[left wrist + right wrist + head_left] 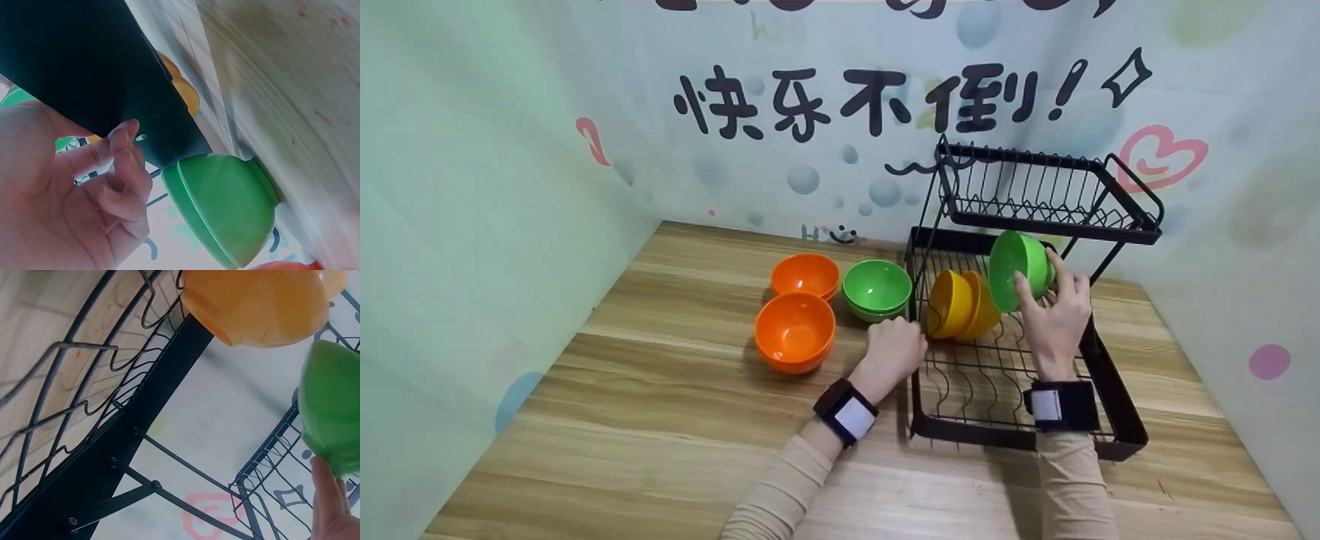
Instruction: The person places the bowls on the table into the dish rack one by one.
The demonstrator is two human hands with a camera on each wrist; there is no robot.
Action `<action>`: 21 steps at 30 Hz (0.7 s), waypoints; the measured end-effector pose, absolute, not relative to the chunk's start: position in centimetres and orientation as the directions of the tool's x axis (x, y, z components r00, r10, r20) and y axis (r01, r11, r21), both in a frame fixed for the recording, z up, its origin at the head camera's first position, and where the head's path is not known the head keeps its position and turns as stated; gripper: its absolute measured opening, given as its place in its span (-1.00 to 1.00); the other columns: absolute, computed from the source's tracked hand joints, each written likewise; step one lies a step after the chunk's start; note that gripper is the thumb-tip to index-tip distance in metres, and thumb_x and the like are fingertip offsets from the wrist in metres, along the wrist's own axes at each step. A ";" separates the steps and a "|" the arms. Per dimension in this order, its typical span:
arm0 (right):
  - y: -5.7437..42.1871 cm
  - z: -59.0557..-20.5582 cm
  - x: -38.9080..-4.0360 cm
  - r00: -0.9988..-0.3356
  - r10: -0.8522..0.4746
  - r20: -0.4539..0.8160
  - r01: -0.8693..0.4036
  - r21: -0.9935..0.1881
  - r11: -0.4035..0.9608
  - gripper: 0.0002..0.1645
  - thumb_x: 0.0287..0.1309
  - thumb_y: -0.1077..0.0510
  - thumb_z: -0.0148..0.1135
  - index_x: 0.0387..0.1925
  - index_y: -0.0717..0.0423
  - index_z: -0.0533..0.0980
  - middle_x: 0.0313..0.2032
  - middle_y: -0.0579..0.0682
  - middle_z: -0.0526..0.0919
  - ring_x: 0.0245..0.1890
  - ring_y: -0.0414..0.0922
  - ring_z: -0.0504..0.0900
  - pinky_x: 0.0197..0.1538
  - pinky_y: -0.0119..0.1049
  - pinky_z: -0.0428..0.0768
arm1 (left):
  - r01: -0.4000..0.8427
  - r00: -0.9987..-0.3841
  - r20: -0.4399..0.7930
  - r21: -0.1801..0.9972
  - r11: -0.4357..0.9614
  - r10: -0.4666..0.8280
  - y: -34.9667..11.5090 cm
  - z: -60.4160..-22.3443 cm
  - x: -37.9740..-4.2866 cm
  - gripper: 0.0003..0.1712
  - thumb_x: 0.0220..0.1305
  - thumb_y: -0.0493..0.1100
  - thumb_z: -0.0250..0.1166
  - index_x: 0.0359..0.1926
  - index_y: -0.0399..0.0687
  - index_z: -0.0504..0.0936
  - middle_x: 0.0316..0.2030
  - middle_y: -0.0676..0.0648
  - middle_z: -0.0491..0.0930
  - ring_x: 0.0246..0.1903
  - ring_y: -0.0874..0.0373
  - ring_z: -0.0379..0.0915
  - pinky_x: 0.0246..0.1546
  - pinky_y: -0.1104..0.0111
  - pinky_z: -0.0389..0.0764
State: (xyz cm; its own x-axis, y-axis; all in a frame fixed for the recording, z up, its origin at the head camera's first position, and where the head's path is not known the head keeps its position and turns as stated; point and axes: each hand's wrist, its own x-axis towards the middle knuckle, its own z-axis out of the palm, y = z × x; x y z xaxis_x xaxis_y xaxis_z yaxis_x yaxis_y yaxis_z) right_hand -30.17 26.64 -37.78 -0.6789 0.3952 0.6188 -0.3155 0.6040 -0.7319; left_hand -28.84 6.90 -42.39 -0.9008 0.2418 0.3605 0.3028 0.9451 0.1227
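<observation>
The right hand (1057, 322) pinches a green bowl (1015, 261) right of yellow bowls (958, 306); the left hand (892, 351) grips the rack (975, 432) at left.

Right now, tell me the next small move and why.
I'd probably lower the round green bowl in the right hand onto the black wire rack's lower tier, beside two round yellow bowls: it hangs tilted above that tier, where they stand on edge.
</observation>
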 end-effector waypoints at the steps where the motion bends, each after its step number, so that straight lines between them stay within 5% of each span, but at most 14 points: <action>1: 26.6 -37.8 -30.2 -0.681 0.394 0.617 -0.311 -0.731 0.607 -0.35 0.04 -0.03 0.35 0.20 0.02 0.46 -0.16 0.12 0.38 -0.07 -0.02 0.56 -0.05 -0.25 0.65 | 0.304 -0.900 0.363 0.124 0.945 0.242 6.9 -42.4 -28.8 -0.70 0.26 0.00 0.16 -0.41 -0.08 0.69 -0.40 -0.10 0.70 -0.41 -0.02 0.66 -0.52 0.19 0.58; 10: 26.7 -37.7 -30.4 -0.717 0.401 0.570 -0.256 -0.751 0.609 -0.33 0.07 -0.04 0.32 0.23 0.04 0.42 -0.08 0.23 0.37 -0.07 0.00 0.50 0.02 -0.10 0.63 | 0.303 -0.896 0.372 0.109 0.947 0.244 6.8 -42.3 -28.6 -0.70 0.25 -0.01 0.16 -0.45 -0.07 0.68 -0.41 -0.08 0.70 -0.41 0.00 0.66 -0.52 0.20 0.58; 21: 27.3 -37.5 -31.3 -0.727 0.428 0.538 -0.148 -0.731 0.666 -0.28 0.08 -0.18 0.25 0.26 -0.03 0.39 -0.05 0.28 0.40 -0.17 -0.01 0.40 -0.11 -0.19 0.50 | 0.297 -0.898 0.366 0.091 0.950 0.246 7.0 -42.5 -28.8 -0.69 0.27 0.00 0.14 -0.41 -0.07 0.69 -0.39 -0.07 0.70 -0.39 0.01 0.66 -0.50 0.21 0.59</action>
State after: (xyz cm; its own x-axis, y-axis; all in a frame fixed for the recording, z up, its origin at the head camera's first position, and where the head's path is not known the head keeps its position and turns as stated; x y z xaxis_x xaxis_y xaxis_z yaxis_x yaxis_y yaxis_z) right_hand -31.32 27.26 -37.49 -0.7267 0.4278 0.5375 -0.1484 0.6662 -0.7309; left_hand -28.84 7.03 -42.49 -0.8976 0.2457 0.3659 0.2973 0.9504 0.0911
